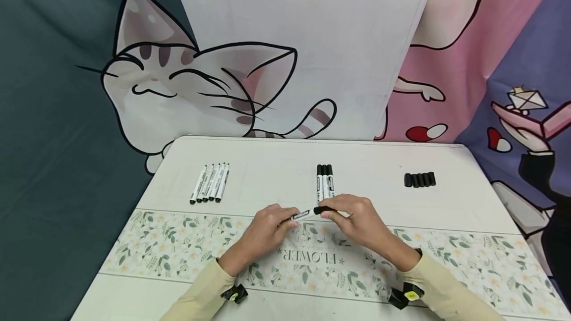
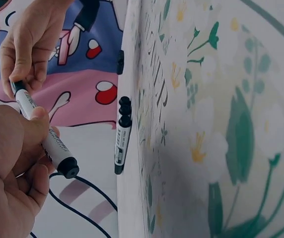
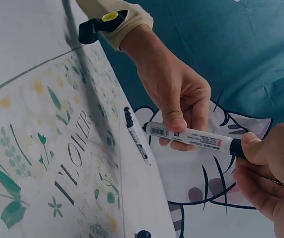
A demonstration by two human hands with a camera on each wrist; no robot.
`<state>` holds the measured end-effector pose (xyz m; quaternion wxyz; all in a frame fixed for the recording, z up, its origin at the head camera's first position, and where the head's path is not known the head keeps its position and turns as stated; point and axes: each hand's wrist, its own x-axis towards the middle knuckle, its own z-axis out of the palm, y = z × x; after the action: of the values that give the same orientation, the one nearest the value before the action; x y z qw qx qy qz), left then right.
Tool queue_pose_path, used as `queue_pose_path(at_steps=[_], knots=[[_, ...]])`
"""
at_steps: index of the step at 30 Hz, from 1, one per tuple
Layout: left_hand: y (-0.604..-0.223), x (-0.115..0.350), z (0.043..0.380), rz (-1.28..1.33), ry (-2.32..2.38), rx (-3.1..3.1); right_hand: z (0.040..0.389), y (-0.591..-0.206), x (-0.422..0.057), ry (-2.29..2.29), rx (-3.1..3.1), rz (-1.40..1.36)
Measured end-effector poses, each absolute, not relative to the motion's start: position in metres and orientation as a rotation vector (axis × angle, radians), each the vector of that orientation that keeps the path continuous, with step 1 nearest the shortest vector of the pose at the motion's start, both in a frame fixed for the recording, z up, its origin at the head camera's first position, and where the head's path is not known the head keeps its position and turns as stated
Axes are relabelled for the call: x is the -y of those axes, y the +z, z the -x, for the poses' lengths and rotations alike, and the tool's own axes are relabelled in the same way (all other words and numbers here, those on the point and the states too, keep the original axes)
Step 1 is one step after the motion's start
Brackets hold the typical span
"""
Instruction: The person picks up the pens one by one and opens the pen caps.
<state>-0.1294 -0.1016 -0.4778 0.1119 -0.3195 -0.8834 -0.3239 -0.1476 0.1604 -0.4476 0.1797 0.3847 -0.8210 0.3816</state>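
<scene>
Both hands hold one white whiteboard marker [image 1: 304,215] above the table, near the middle. My left hand [image 1: 269,225] grips its white barrel between thumb and fingers, and the black end pokes out past them in the left wrist view. My right hand [image 1: 358,216] pinches the black cap [image 1: 322,209] at the other end. In the right wrist view the cap [image 3: 237,148] sits against the printed barrel [image 3: 196,139]. Just behind the hands, three capped markers [image 1: 325,181] lie side by side, their lower ends partly hidden by the right hand.
Several markers without caps [image 1: 209,184] lie in a slanted row at the left. At the right is a row of several loose black caps [image 1: 420,180]. A flower-printed strip [image 1: 178,246] crosses the white table [image 1: 267,162]; cartoon curtains [image 1: 357,38] hang behind its far edge.
</scene>
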Motion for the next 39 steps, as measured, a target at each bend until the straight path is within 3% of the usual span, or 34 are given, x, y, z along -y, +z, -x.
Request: queue_pose_path(at_steps=[19, 39], knots=[[-0.470, 0.117, 0.129, 0.815, -0.946, 2.593, 0.149, -0.432, -0.174, 1.110, 2.233, -0.924], [-0.459, 0.170, 0.144, 0.439, -1.000, 2.672, 0.149, -0.431, -0.192, 1.183, 2.400, -0.690]])
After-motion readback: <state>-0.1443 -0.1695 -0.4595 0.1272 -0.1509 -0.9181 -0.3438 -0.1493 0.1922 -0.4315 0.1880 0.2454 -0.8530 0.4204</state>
